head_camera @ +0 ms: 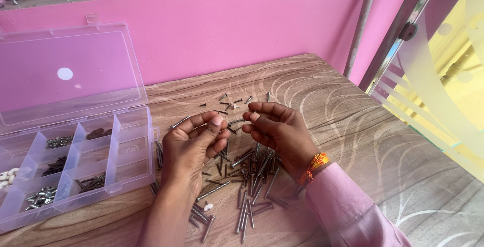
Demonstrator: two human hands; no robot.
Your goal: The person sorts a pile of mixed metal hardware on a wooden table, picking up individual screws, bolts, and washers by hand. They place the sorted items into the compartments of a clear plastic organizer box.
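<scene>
left hand point(194, 143) grips screw point(180, 122); tip hidden

- Left hand point(194, 143) raised in front of the body, back turned to the camera, fingers curled inward toward the palm.
- Left thumb laid across the curled fingers, its nail facing up, tip close to the right hand.
- Left forearm bare, rising from the lower edge of the view, wrist nearly straight.
- Right hand point(277, 128) level with the left and just beside it, palm turned leftward, fingers bent and stacked one over another.
- Right fingertips point(253, 117) pinched together toward the left thumb, the two hands almost meeting.
- Right wrist bent slightly, ringed by an orange thread band.
- Right forearm in a pink sleeve, entering from the lower right corner.
</scene>
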